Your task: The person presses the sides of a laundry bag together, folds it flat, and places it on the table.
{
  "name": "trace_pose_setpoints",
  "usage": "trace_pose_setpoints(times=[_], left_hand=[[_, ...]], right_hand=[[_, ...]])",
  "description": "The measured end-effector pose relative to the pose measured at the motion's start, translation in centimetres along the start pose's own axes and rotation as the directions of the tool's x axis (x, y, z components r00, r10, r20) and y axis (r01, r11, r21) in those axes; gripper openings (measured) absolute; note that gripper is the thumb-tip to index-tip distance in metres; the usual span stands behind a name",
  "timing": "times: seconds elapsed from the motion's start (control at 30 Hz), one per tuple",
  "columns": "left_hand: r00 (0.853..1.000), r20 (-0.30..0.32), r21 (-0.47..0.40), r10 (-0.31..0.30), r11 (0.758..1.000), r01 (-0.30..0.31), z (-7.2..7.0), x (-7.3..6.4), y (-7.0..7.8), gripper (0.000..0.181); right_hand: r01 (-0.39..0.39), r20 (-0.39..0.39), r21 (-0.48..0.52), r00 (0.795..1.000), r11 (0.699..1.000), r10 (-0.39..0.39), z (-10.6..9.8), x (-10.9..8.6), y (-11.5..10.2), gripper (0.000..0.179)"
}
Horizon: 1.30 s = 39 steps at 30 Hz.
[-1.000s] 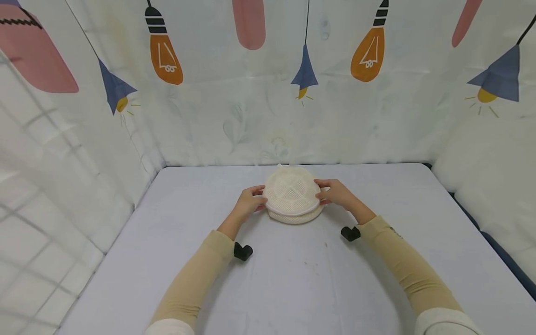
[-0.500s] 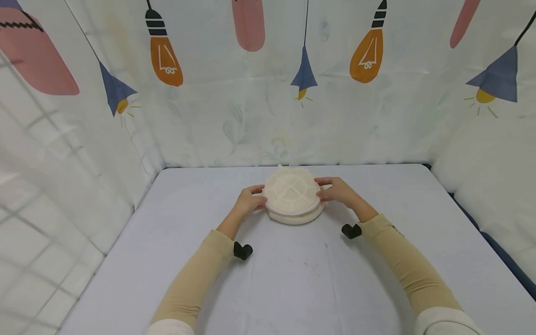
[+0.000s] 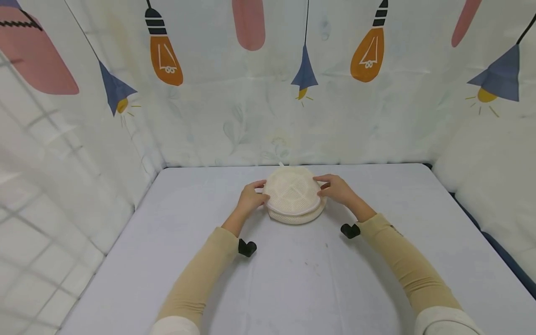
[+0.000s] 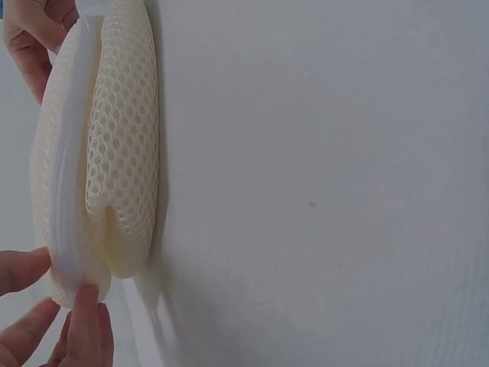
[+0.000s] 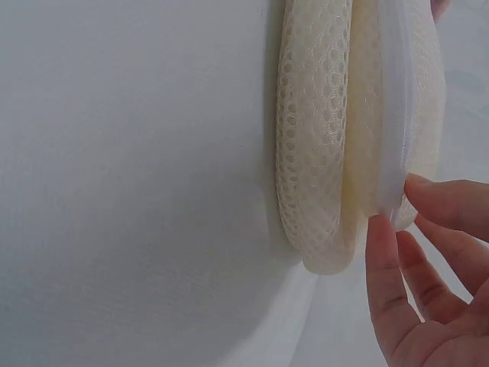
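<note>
A round cream mesh laundry bag (image 3: 292, 190) lies at the far middle of the table, its upper layer over a lower mesh layer (image 3: 297, 218). At its left edge my left hand (image 3: 251, 197) pinches the upper layer between thumb and fingers. On the opposite side my right hand (image 3: 337, 190) pinches the right edge in the same way. A white zip band (image 4: 71, 168) runs along the upper layer's rim in the left wrist view. The right wrist view shows fingertips at the zip band (image 5: 393, 107), above the fold of the lower mesh.
A white-covered table (image 3: 293, 279) spreads around the bag. Behind it hangs a white curtain (image 3: 201, 125) printed with lamps and bulbs. Black wrist mounts (image 3: 350, 231) sit at both sleeve cuffs.
My left hand has shifted slightly up and to the right along the bag's edge. My right hand has moved up a little. The bag has barely moved.
</note>
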<state>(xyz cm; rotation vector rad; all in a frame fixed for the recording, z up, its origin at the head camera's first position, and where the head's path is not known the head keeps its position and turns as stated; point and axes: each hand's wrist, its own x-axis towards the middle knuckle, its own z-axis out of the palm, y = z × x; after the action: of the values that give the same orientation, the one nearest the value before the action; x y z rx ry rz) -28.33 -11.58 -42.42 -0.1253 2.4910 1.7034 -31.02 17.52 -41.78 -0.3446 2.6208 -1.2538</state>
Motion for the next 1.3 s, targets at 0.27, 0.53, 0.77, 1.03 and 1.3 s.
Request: trace_pose_setpoints(times=[0.27,0.53,0.77,1.03,1.3], left_hand=[[0.999,0.037,0.055,-0.007,0.999,0.005,-0.2,0.3,0.1,0.061],[0.998,0.057,0.086,-0.018,0.996,0.014,-0.3,0.6,0.1,0.061],[0.998,0.062,0.140,-0.018,0.990,0.009,-0.3,0.6,0.1,0.061],[0.995,0.102,0.327,-0.020,0.945,-0.014,-0.2,0.2,1.0,0.065],[0.976,0.208,0.536,0.060,0.828,-0.165,0.4,0.1,1.0,0.078]], right_hand=[[0.031,0.016,-0.073,0.999,0.997,-0.030,0.1,0.3,0.0,0.057],[0.053,0.032,-0.106,0.998,0.993,-0.049,0.2,0.5,0.2,0.055],[0.115,0.034,-0.186,0.993,0.976,-0.111,0.2,0.0,-0.6,0.053],[0.121,0.049,-0.320,0.993,0.940,-0.111,0.5,0.1,-1.3,0.053],[0.164,0.121,-0.389,0.985,0.906,-0.127,0.5,-0.3,-1.9,0.046]])
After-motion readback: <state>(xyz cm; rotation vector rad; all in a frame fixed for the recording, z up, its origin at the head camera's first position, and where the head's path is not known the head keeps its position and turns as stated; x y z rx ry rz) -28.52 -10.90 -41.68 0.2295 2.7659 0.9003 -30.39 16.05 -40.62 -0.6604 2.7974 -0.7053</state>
